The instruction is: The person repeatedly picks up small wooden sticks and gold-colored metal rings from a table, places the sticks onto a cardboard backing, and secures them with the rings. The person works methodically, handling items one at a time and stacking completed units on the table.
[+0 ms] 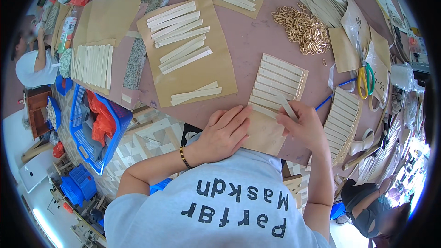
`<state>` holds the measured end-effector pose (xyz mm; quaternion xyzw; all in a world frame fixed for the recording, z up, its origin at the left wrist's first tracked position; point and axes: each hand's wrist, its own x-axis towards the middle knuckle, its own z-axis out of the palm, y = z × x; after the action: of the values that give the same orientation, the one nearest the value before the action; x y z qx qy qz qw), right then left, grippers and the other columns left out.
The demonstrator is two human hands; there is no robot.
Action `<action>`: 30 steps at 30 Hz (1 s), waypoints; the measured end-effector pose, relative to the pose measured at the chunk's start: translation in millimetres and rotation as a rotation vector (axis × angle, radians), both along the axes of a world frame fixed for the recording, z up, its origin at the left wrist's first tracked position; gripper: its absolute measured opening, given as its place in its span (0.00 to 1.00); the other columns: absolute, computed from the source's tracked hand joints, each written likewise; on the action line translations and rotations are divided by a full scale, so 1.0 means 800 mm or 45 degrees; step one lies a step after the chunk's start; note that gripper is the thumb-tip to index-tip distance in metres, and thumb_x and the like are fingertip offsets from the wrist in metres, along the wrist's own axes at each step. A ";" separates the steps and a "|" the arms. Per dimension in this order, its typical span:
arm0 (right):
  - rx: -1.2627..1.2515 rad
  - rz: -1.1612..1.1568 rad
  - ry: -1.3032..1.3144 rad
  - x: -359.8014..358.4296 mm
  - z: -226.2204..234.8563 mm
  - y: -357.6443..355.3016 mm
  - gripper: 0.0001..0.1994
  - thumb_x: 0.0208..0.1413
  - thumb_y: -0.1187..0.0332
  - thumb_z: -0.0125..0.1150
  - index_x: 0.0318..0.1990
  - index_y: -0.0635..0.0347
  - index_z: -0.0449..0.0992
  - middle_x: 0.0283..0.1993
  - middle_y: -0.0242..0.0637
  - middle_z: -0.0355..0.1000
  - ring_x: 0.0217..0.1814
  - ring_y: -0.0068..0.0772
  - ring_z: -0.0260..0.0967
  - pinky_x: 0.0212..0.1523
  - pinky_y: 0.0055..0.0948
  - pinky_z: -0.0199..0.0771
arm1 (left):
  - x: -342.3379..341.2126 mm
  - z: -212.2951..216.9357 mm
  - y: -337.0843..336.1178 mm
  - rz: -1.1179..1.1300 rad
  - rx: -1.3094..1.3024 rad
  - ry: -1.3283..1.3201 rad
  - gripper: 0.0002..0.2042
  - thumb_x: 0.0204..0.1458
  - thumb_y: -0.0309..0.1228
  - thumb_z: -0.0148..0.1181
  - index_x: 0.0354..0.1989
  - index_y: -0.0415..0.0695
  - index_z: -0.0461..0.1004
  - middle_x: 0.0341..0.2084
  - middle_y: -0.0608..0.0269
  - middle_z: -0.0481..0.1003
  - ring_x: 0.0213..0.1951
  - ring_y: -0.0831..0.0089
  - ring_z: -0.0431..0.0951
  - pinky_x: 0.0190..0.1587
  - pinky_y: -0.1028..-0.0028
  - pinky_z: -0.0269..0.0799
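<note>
In front of me a brown paper card (264, 133) lies near the table's edge, with pale strips (280, 78) set across it in rows. Small gold-coloured bits show along its right side. My left hand (225, 133) rests flat at the card's left edge, fingers stretched out and holding nothing. Between the thumb and fingers of my right hand (304, 121) is a pale, narrow strip (287, 108), tilted above the card. A larger brown sheet (218, 76) with several loose pale strips (183, 25) lies to the left.
Gold metal rings (301, 30) are heaped behind the card. To the right lie a similar filled card (342, 119), a blue pen (324, 102) and scissors (365, 80) with yellow and green handles. A blue basket (82, 135) stands below the table's left edge. Other people sit at far left and lower right.
</note>
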<state>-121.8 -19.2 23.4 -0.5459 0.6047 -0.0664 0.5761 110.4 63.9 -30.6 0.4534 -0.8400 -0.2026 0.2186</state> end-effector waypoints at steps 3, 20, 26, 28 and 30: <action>-0.029 -0.026 0.080 -0.010 -0.001 0.002 0.11 0.53 0.70 0.63 0.36 0.71 0.75 0.24 0.41 0.74 0.21 0.27 0.74 0.24 0.27 0.71 | -0.002 0.001 -0.001 -0.003 -0.005 -0.015 0.17 0.45 0.32 0.64 0.44 0.39 0.73 0.60 0.51 0.67 0.57 0.59 0.67 0.55 0.60 0.59; -0.370 -0.002 0.130 -0.014 -0.027 0.016 0.09 0.53 0.71 0.64 0.33 0.70 0.72 0.22 0.40 0.71 0.20 0.25 0.71 0.21 0.26 0.68 | -0.004 0.005 -0.007 -0.024 -0.010 -0.062 0.17 0.45 0.32 0.65 0.43 0.41 0.73 0.57 0.53 0.69 0.55 0.59 0.67 0.54 0.59 0.58; -0.454 0.071 0.344 -0.013 -0.016 0.020 0.14 0.53 0.66 0.64 0.40 0.66 0.69 0.26 0.55 0.73 0.30 0.56 0.75 0.29 0.43 0.71 | -0.018 0.028 -0.030 -0.005 -0.024 -0.106 0.16 0.46 0.33 0.65 0.42 0.41 0.73 0.47 0.56 0.74 0.52 0.61 0.70 0.51 0.59 0.59; -0.470 0.084 0.428 -0.014 -0.005 0.021 0.15 0.56 0.64 0.62 0.42 0.65 0.67 0.26 0.54 0.73 0.32 0.56 0.75 0.30 0.44 0.71 | -0.027 0.035 -0.057 0.040 0.022 -0.056 0.13 0.47 0.32 0.64 0.40 0.42 0.73 0.41 0.59 0.74 0.47 0.61 0.71 0.48 0.59 0.60; -0.514 -0.098 0.266 -0.019 -0.009 0.023 0.14 0.59 0.64 0.58 0.43 0.65 0.66 0.27 0.54 0.73 0.32 0.56 0.74 0.31 0.44 0.71 | -0.039 0.033 -0.097 0.093 -0.013 0.050 0.10 0.48 0.30 0.63 0.37 0.43 0.73 0.35 0.60 0.74 0.41 0.60 0.71 0.45 0.60 0.61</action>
<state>-137.0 -0.4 16.4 -0.6305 0.6558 -0.1512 0.3867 79.0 -14.0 -4.1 0.4785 -0.8195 -0.1993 0.2446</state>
